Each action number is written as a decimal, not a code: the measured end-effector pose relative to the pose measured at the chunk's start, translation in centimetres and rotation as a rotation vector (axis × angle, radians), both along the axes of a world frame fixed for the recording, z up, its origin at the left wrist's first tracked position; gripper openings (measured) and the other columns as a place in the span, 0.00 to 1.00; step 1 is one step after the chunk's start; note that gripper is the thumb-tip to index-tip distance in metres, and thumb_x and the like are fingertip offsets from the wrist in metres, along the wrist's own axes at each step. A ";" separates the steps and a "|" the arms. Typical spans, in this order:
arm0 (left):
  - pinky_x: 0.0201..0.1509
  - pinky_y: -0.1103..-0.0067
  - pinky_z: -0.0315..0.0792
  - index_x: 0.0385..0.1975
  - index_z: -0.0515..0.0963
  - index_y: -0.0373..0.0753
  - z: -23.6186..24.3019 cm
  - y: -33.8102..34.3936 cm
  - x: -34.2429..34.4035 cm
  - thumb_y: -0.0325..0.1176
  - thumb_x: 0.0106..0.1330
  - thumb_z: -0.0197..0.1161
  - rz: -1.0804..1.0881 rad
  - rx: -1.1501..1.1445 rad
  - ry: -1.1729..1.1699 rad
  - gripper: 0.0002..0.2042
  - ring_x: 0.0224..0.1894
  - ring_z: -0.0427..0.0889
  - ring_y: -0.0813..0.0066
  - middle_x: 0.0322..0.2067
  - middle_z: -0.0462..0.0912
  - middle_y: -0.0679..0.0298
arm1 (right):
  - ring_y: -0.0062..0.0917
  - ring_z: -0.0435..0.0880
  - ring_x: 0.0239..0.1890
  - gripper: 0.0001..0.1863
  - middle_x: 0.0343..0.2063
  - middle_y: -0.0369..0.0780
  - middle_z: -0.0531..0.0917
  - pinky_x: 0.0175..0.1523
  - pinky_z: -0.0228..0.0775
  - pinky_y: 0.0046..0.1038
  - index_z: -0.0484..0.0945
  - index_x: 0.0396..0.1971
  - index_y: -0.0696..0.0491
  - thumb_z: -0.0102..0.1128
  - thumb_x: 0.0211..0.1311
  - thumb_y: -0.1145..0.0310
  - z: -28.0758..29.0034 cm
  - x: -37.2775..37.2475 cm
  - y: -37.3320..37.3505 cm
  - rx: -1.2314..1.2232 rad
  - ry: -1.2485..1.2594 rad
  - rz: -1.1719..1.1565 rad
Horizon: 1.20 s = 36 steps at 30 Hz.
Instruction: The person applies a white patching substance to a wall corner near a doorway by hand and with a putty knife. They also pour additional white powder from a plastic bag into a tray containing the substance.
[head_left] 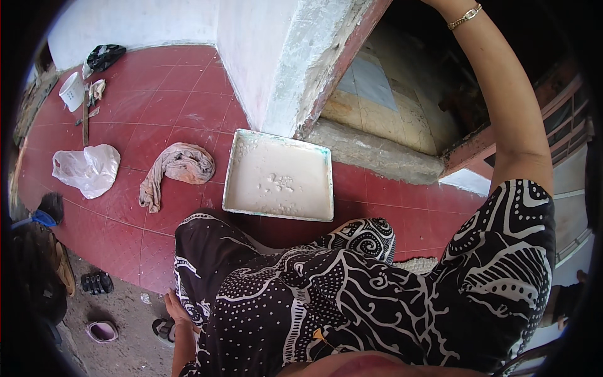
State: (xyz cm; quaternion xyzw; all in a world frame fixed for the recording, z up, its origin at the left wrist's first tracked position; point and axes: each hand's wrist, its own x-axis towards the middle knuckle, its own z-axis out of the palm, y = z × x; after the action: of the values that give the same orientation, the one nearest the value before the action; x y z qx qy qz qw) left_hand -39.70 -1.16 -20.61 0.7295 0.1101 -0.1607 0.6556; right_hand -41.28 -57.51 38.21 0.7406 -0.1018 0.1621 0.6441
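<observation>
My left hand [178,309] is low beside my left thigh, against the patterned black-and-white cloth. Its fingers show only in part; they look stretched out and hold nothing that I can see. At the top edge my raised right arm runs out of the picture, and only the base of my right hand [443,4] shows above a gold bracelet [465,16]. The fingers and anything in them are cut off. In front of my folded legs lies a shallow rectangular tray [277,215] of wet, pale, lumpy paste [257,179].
Left of the tray a crumpled stained rag [182,164] and a clear plastic bag [88,169] lie on red tiles. Farther off are a white bucket [73,92], a stick [85,122] and a black bag [105,58]. A chipped wall corner [286,81] borders a doorway. Footwear [97,283] lies lower left.
</observation>
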 end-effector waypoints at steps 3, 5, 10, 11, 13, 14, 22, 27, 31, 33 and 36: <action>0.38 0.79 0.67 0.34 0.69 0.32 0.5 -0.6 0.1 0.43 0.68 0.42 -0.030 0.011 -0.012 0.18 0.33 0.72 0.74 0.31 0.74 0.59 | 0.34 0.81 0.23 0.08 0.17 0.44 0.79 0.26 0.69 0.34 0.78 0.14 0.54 0.51 0.44 0.71 1.8 -1.5 2.3 0.035 -0.047 -0.001; 0.37 0.79 0.67 0.32 0.68 0.32 0.6 -1.1 0.3 0.43 0.68 0.43 0.024 -0.047 0.010 0.17 0.31 0.72 0.75 0.29 0.74 0.61 | 0.37 0.81 0.25 0.08 0.18 0.47 0.79 0.29 0.71 0.36 0.78 0.16 0.57 0.49 0.45 0.73 1.9 -1.7 3.4 0.224 -0.151 -0.064; 0.34 0.80 0.65 0.30 0.69 0.33 1.1 -1.2 -0.1 0.44 0.67 0.45 0.071 -0.056 -0.018 0.17 0.28 0.69 0.78 0.26 0.73 0.64 | 0.41 0.78 0.22 0.08 0.17 0.50 0.77 0.29 0.70 0.37 0.75 0.27 0.64 0.48 0.53 0.74 -4.7 -2.4 0.5 0.529 -0.540 0.585; 0.34 0.80 0.65 0.30 0.69 0.33 0.8 -1.2 0.0 0.44 0.67 0.45 0.067 -0.071 -0.028 0.17 0.28 0.69 0.78 0.26 0.73 0.64 | 0.45 0.77 0.39 0.14 0.33 0.54 0.77 0.43 0.68 0.42 0.72 0.38 0.65 0.45 0.54 0.72 -5.8 -2.6 0.0 0.771 -0.592 0.378; 0.33 0.80 0.64 0.28 0.69 0.33 0.6 -1.1 0.2 0.44 0.66 0.46 0.019 0.150 -0.058 0.17 0.27 0.67 0.78 0.25 0.71 0.65 | 0.50 0.75 0.39 0.15 0.37 0.57 0.73 0.44 0.67 0.43 0.69 0.41 0.64 0.43 0.54 0.73 -9.2 -0.6 -2.4 0.856 -0.693 0.426; 0.32 0.80 0.63 0.27 0.69 0.33 0.6 -1.1 0.0 0.44 0.66 0.46 0.026 0.138 -0.070 0.18 0.27 0.65 0.77 0.23 0.69 0.65 | 0.52 0.74 0.39 0.15 0.38 0.58 0.72 0.45 0.67 0.43 0.69 0.39 0.64 0.43 0.52 0.74 -10.3 0.2 -1.7 0.910 -0.745 0.445; 0.32 0.77 0.64 0.26 0.68 0.33 0.8 -0.9 0.0 0.45 0.65 0.47 0.022 0.146 -0.098 0.18 0.27 0.65 0.76 0.23 0.69 0.64 | 0.51 0.74 0.40 0.11 0.37 0.58 0.73 0.46 0.66 0.43 0.70 0.34 0.64 0.43 0.51 0.76 -10.9 4.8 -0.7 1.078 -0.992 0.454; 0.34 0.77 0.65 0.29 0.68 0.32 1.6 -1.6 0.3 0.45 0.66 0.47 -0.011 0.168 -0.071 0.18 0.28 0.67 0.74 0.25 0.71 0.62 | 0.50 0.75 0.39 0.11 0.32 0.57 0.75 0.46 0.66 0.42 0.71 0.33 0.64 0.43 0.50 0.77 -13.6 6.4 -3.2 1.184 -1.092 0.458; 0.39 0.76 0.67 0.34 0.68 0.32 0.8 -0.9 0.4 0.44 0.66 0.45 -0.056 0.120 -0.030 0.18 0.33 0.71 0.71 0.31 0.73 0.59 | 0.51 0.73 0.40 0.10 0.34 0.58 0.75 0.46 0.64 0.40 0.71 0.30 0.64 0.48 0.47 0.76 -20.2 6.0 -2.7 1.345 -1.032 0.330; 0.39 0.76 0.67 0.33 0.68 0.32 1.5 -1.3 0.1 0.44 0.66 0.45 -0.045 0.094 -0.027 0.17 0.33 0.71 0.71 0.30 0.73 0.59 | 0.50 0.74 0.40 0.10 0.34 0.58 0.75 0.47 0.65 0.39 0.71 0.31 0.64 0.48 0.47 0.77 -23.2 4.9 -2.2 1.405 -1.043 0.321; 0.39 0.76 0.67 0.33 0.68 0.32 0.9 -1.1 0.1 0.44 0.66 0.45 0.001 0.062 -0.029 0.18 0.33 0.71 0.72 0.30 0.73 0.59 | 0.49 0.74 0.41 0.11 0.34 0.57 0.76 0.47 0.65 0.36 0.72 0.33 0.64 0.49 0.48 0.78 -23.8 3.6 -0.9 1.451 -1.044 0.508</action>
State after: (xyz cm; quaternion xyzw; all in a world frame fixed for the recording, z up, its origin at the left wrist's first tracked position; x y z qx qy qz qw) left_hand -39.57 -2.28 -19.67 0.7519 0.1057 -0.1463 0.6341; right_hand -37.72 -58.41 14.43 0.7955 -0.2901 0.5077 -0.1589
